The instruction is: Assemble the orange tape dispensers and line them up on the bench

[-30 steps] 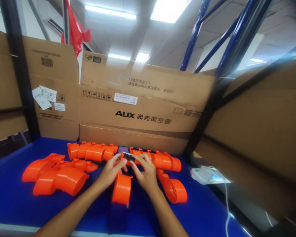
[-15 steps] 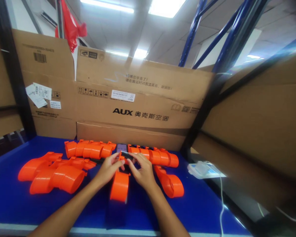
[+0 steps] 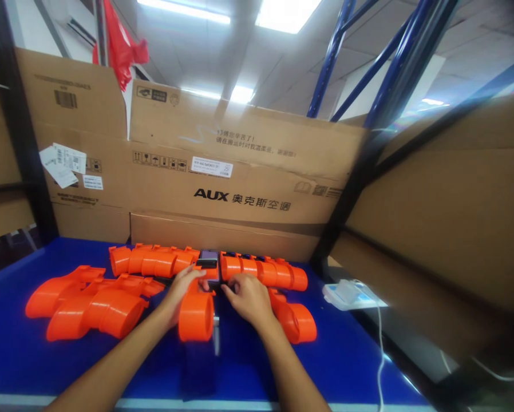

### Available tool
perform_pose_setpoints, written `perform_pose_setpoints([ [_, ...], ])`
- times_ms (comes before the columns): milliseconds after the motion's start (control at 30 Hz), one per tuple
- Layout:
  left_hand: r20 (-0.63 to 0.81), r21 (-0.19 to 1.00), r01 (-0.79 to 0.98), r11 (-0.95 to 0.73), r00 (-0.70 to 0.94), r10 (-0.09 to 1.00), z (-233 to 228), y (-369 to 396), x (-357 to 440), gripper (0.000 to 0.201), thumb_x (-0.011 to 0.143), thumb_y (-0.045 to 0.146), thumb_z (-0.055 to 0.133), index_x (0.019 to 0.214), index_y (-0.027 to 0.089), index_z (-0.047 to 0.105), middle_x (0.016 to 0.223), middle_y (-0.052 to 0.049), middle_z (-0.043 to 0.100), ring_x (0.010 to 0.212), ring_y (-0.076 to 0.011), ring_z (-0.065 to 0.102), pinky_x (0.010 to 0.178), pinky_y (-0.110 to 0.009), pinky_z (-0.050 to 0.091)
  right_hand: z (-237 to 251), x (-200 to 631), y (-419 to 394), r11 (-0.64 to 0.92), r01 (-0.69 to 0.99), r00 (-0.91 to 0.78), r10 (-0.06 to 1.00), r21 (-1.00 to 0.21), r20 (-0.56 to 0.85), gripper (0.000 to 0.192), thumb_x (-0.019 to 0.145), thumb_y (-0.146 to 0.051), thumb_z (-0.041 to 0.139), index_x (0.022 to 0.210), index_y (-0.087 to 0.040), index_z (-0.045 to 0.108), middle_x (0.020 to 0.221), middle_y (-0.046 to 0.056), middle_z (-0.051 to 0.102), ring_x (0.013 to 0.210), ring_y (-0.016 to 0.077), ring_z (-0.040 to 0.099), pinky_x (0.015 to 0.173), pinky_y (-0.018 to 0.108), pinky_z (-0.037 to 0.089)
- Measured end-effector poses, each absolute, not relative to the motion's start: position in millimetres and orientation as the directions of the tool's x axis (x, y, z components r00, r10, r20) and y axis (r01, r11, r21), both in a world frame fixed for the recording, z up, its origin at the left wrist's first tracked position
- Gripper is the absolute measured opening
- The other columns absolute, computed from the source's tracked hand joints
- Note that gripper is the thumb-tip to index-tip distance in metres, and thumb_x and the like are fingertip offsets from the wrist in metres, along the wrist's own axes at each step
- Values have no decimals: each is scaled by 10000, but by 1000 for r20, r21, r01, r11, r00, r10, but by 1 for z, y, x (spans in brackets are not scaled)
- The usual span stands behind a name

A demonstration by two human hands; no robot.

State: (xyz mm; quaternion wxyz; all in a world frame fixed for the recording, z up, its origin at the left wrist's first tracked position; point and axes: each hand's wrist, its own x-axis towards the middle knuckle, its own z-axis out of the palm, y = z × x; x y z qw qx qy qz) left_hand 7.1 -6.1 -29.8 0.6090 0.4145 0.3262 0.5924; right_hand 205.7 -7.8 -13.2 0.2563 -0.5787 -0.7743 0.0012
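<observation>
My left hand [image 3: 183, 294] grips an orange plastic part [image 3: 196, 316] with a wide round ring at its near end and a narrower upper end. A black strip lies across that upper end. My right hand [image 3: 249, 297], fingers curled, is just right of the part and apart from its ring; whatever its fingertips hold is hidden. A thin silvery piece [image 3: 216, 335] shows beside the ring. Behind my hands stands a dark device like a phone [image 3: 209, 255], partly covered.
Similar orange parts stand in a left back row [image 3: 158, 262] and a right back row [image 3: 263, 272]. More lie at front left [image 3: 96, 309] and right [image 3: 300, 323]. A white power strip [image 3: 354, 296] with a cable sits at the blue table's [image 3: 248, 375] right edge, before cardboard walls [image 3: 240, 171].
My right hand has come off the upper end of the orange part and moved slightly right, its fingers curling. My left hand has shifted the part a little left, exposing the silvery piece.
</observation>
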Motion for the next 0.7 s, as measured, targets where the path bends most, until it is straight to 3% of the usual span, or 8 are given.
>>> perform_pose_setpoints([
  [133,111,898,-437,-59,96,989,-32,-3,6,227,691,347,731,619,146,652,584,-52,652,529,-149,579,561,-257,439,-19,204,-9,267,955,-226,938,-133,261,253,811,-433,677,969,-242,723,956,85,725,913,255,666,740,314,464],
  [700,128,910,-408,-77,98,987,-29,-4,8,233,701,357,756,755,171,627,589,-11,655,528,-137,581,542,-239,414,-32,198,-4,344,935,-313,914,-85,258,154,885,-284,577,909,-240,723,981,81,727,937,246,678,734,298,470],
])
